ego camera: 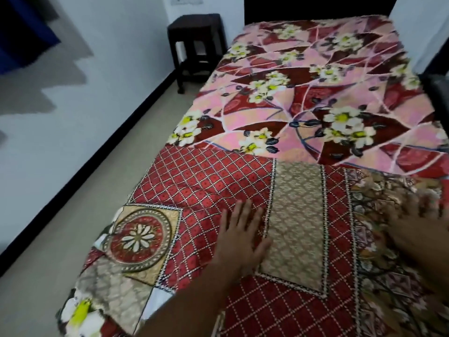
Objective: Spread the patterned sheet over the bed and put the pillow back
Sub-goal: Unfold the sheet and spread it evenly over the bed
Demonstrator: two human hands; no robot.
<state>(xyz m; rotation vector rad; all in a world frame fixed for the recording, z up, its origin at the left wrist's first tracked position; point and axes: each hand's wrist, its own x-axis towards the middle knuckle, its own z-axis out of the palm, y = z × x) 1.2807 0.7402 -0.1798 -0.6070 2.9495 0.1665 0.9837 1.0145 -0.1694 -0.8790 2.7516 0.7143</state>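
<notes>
The bed [303,9] fills most of the room in front of me, its dark headboard against the far wall. Its far part is covered by a pink and maroon floral sheet [315,93] with white and yellow blossoms, lying fairly flat. Over the near part lies the patterned sheet [206,181], red with a white diamond lattice. Its far edge runs across the bed on top of the floral cloth, and its left side reaches the bed's left edge. A beige panel [296,215] with a dotted border runs down its middle, and a round medallion [141,237] with a white flower sits near its left corner. At the near left corner a bit of the floral cloth shows below it.

To the left, a pale floor [109,190] runs along a white wall [85,93] with a black skirting strip. A dark wooden stool [194,45] stands in the far corner, just beside the head of the bed.

The person leans over the near end. The left hand [240,237] lies palm down on the red lattice, fingers straight and slightly spread, its thumb at the beige panel's border, gripping nothing. The right hand [418,224] is blurred; it rests on the sheet's right side, its fingers looking stretched out flat with nothing in their grasp.
</notes>
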